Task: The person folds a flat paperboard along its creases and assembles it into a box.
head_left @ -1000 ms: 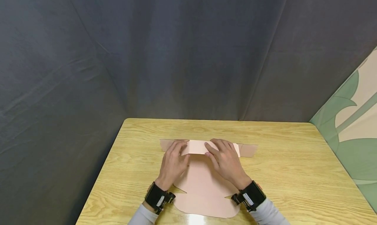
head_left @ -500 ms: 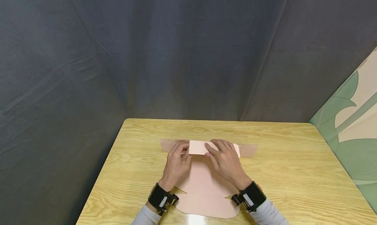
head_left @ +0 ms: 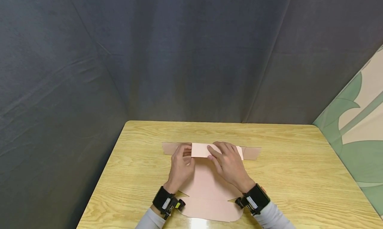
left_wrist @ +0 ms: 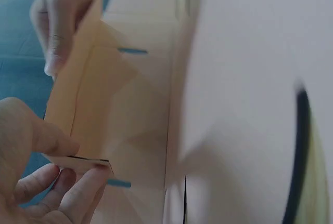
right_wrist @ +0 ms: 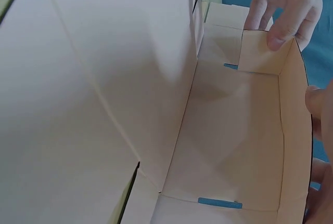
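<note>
A pale pink die-cut cardboard box blank (head_left: 209,192) lies in front of the person, its far strip folded up into a long wall (right_wrist: 295,146). At the wall's left end, my left hand (head_left: 181,169) pinches a small folded-in end flap (right_wrist: 263,52) between thumb and fingers. Further right, my right hand (head_left: 229,164) grips the wall's top edge, with the thumb on one face and fingers on the other. Narrow slots, one of them a near slot (right_wrist: 220,203), cut through the panel beside the wall. Part of the flap hides behind the left fingers in the head view.
Side tabs, such as the right tab (head_left: 252,153), stick out at both ends of the blank. It rests on a wood-grain table (head_left: 299,175). Behind stands a dark grey cloth backdrop (head_left: 191,56). A leaf-patterned cloth (head_left: 363,149) hangs at the right.
My left hand has shifted slightly right, and the left end flap has turned inward with it. The right hand has kept its place on the wall.
</note>
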`<state>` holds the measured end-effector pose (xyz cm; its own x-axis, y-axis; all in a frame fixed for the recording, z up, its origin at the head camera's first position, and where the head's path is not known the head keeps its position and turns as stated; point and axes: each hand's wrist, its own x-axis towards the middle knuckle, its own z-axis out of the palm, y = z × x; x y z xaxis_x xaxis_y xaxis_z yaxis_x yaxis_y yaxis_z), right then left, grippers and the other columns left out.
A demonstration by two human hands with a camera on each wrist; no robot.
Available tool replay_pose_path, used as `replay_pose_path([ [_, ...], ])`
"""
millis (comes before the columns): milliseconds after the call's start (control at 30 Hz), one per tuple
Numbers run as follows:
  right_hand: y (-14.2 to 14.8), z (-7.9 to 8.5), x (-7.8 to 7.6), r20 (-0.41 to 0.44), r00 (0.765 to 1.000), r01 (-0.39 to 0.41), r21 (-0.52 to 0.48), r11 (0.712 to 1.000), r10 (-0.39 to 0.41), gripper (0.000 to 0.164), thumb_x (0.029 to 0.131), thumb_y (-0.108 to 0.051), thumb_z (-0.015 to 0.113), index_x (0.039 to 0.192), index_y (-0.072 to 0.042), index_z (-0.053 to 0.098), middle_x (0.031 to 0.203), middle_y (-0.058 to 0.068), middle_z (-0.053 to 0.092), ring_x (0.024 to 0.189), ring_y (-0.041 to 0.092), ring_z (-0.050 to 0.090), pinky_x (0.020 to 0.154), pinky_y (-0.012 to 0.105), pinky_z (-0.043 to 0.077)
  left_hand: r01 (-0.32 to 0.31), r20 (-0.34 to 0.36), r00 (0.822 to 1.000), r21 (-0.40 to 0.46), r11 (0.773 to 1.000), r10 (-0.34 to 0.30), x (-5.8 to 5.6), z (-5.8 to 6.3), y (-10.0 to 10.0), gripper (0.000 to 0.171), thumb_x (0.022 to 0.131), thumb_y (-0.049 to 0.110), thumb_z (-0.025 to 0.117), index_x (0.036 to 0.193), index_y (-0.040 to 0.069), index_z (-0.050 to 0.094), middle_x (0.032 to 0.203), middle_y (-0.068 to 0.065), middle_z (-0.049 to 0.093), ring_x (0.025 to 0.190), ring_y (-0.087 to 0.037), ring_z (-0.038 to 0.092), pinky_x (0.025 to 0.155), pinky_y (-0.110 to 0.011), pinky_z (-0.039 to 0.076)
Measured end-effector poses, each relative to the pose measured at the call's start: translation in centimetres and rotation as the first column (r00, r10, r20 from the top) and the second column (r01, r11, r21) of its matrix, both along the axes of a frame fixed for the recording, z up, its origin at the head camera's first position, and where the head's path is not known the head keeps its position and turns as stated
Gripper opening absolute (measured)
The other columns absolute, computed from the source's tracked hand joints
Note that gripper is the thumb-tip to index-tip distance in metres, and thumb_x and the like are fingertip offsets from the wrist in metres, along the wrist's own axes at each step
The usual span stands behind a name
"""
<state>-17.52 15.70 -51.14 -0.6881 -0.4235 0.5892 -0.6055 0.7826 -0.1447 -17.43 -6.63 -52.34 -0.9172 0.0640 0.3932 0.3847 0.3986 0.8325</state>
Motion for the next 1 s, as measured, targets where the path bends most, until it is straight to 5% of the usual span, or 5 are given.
replay_pose_path([
  [400,-0.1,0.3,0.1,-0.009,1.0,-0.004,-0.002,1.0,0.004,0.037,0.1,-0.03,0.073,0.133,-0.012,0.077,0.128,0.018,0.068,0.118,0.042,0.063,0.102,0.058,0.049,-0.055,0.109,0.993,0.14,0.989,0.039,-0.1,-0.3,0.7,0.038,0.083,-0.012,0.068,0.116,0.006,0.065,0.129,-0.012,0.07,0.105,-0.031,0.075,0.085,-0.035,0.065],
  [733,-0.1,0.2,0.0,-0.019,1.0,-0.007,-0.006,1.0,0.007,0.037,0.101,-0.031,0.071,0.132,-0.012,0.077,0.128,0.018,0.068,0.118,0.041,0.063,0.102,0.058,0.049,-0.077,0.169,0.985,0.246,0.966,0.036,-0.1,-0.9,1.0,0.036,0.084,-0.012,0.07,0.114,0.007,0.067,0.132,-0.012,0.07,0.106,-0.032,0.075,0.091,-0.044,0.064],
  [1000,-0.1,-0.2,-0.1,-0.035,0.999,-0.013,-0.008,1.0,0.012,0.04,0.11,-0.039,0.058,0.132,-0.012,0.077,0.128,0.018,0.069,0.117,0.041,0.064,0.101,0.058,0.049,-0.073,0.211,0.977,0.416,0.906,-0.017,-0.4,-1.3,1.2,0.03,0.085,-0.012,0.075,0.111,-0.002,0.065,0.13,-0.018,0.068,0.108,-0.035,0.075,0.09,-0.035,0.064],
])
